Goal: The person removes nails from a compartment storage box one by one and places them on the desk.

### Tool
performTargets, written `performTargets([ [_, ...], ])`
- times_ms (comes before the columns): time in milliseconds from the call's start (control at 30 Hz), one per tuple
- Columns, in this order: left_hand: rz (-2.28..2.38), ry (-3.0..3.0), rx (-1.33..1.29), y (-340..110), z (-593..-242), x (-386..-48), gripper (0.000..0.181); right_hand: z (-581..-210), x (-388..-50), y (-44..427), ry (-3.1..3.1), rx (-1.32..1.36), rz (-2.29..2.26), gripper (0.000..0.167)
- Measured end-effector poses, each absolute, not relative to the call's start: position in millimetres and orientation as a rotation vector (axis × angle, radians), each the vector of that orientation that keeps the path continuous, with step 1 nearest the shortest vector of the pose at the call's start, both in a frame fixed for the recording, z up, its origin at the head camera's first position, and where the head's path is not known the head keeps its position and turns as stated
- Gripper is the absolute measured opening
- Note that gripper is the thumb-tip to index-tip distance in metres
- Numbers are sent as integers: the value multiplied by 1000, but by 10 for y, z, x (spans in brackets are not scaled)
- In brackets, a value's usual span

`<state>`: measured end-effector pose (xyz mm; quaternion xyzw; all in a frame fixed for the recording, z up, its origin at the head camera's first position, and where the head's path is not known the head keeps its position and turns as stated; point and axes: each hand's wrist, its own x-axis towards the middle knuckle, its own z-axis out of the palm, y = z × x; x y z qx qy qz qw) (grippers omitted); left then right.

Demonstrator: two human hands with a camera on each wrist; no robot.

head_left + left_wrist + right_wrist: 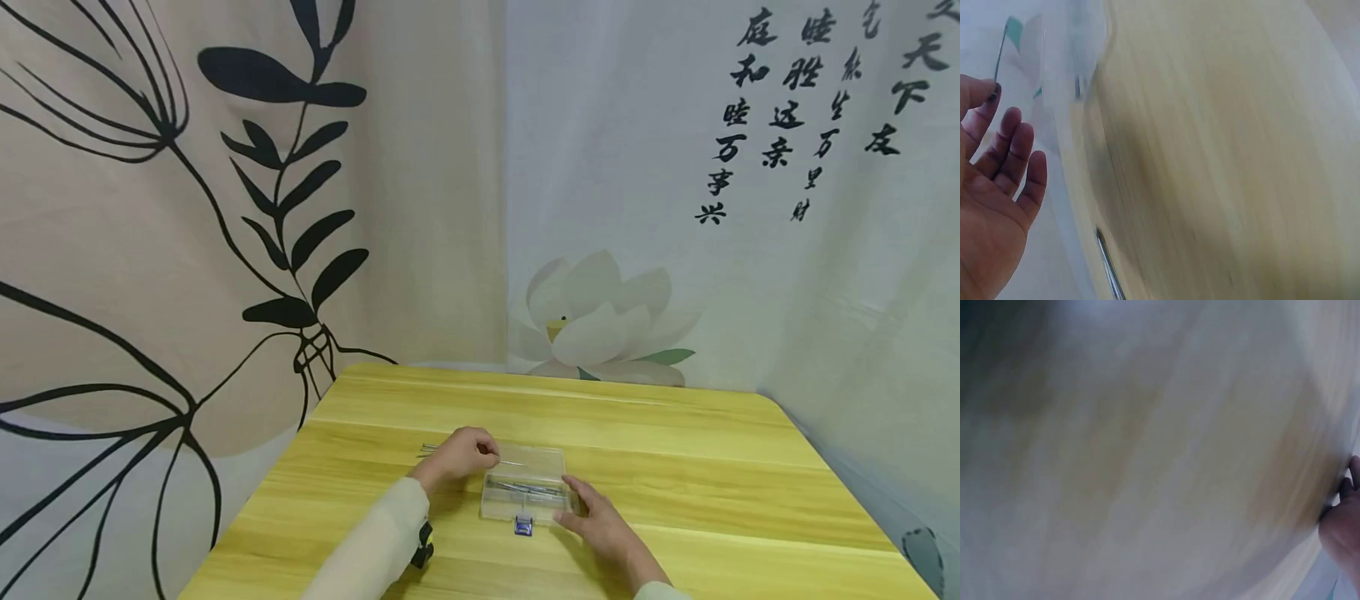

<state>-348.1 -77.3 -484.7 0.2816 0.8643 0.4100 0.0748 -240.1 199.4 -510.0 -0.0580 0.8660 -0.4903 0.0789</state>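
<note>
A clear plastic box (498, 507) lies with its lid (543, 458) folded back, and several thin metal rods (532, 490) rest in it. My left hand (468, 452) pinches one thin rod (512, 463) between thumb and forefinger above the lid; in the left wrist view the hand (997, 187) holds the rod (1000, 53) with its other fingers loosely bent. My right hand (600, 521) touches the box's right side, thumb and fingers spread. At the edge of the right wrist view, the hand (1342, 528) shows only partly.
More metal rods (429, 448) lie on the wooden table (675, 467) left of the box, partly behind my left hand. A small blue piece (523, 525) is at the box's front edge. Printed curtains (435, 208) hang behind the table.
</note>
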Motion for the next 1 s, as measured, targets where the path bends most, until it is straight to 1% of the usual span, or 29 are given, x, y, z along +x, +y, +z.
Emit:
performTargets([
  [167,1335,2597,741,-1053,-4844,-3536,9,-5091,-2409,2002,2563,-194,-1486,69],
  [400,1398,2627,585,-1401,-4823,-3546,17,-5094,-2423,2006,2564,-209,-1494,70],
  [633,1381,2672,510,-1701,-4929,-3503,14,-5106,-2420,2003,2581,-216,-1483,69],
  [800,1400,2673,480,-1863,-5025,-3482,15,-5119,-2420,2015,2587,-215,-1480,70],
  [1000,1359,2684,415,-1959,-5059,-3451,13,-5121,-2410,2012,2586,-197,-1475,70],
])
